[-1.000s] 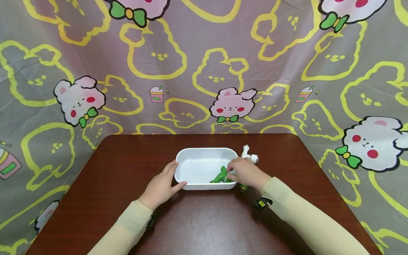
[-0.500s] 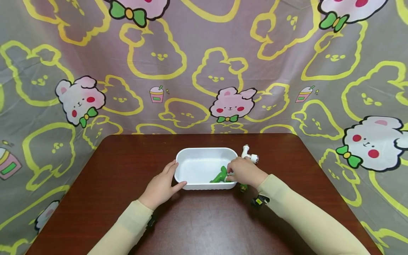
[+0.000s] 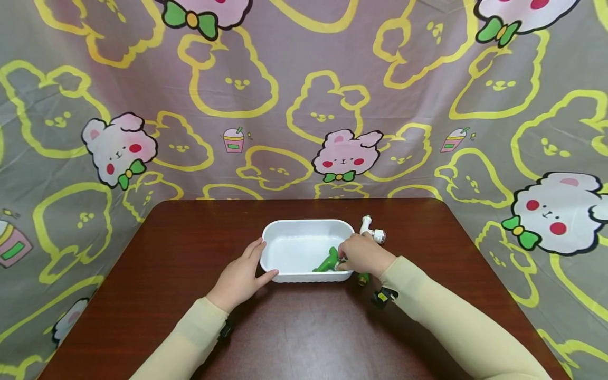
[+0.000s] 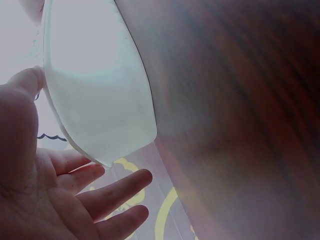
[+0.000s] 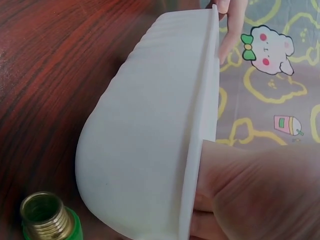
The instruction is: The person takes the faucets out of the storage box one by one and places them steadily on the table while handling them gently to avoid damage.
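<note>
A white oval basin (image 3: pixel 304 225) stands on the table. My left hand (image 3: pixel 239 279) spans its near left corner, thumb on the front rim and fingertips at the left end. In the left wrist view those fingers (image 4: pixel 117 192) are spread and fairly straight. My right hand (image 3: pixel 366 253) reaches over the right end into the basin. Its thumb and fingers pinch the right end of a green tap (image 3: pixel 328 261), which has a pale part by the fingertips. In the right wrist view the basin's wall (image 5: pixel 145 120) hides the tap and fingertips.
A white tap (image 3: pixel 369 229) lies just beyond the right hand. Right of the basin, partly under that hand, is another green piece with a brass threaded end (image 3: pixel 363 279). A patterned cloth (image 3: pixel 266 105) surrounds the dark wooden table (image 3: pixel 304 327).
My right hand and forearm have shifted slightly left, with the wrist turning a little. The green tap has barely moved. My left hand and the basin stay in place.
</note>
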A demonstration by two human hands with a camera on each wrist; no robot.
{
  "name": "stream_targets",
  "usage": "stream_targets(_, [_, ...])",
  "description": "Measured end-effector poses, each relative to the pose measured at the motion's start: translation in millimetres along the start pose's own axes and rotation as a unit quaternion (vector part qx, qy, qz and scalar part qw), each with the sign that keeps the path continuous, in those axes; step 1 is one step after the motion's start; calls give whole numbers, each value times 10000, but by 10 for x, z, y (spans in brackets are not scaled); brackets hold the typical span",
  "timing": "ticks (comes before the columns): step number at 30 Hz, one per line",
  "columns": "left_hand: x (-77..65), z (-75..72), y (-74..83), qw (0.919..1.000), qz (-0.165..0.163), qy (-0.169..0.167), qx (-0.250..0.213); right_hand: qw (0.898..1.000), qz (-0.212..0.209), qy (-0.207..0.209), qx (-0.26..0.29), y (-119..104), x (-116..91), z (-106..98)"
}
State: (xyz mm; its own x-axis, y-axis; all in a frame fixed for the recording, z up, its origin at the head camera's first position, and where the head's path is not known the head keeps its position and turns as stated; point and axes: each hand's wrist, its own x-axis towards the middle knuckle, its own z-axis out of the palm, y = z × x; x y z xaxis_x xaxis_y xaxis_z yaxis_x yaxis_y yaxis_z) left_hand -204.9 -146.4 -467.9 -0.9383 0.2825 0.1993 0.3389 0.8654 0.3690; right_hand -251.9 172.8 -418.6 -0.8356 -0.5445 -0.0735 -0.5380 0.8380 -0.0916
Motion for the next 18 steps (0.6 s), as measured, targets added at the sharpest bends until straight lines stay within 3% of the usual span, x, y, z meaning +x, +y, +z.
stream_targets(18, [10, 27, -12, 10000, 24, 30, 8, 9999, -39, -87, -97, -16, 29, -26])
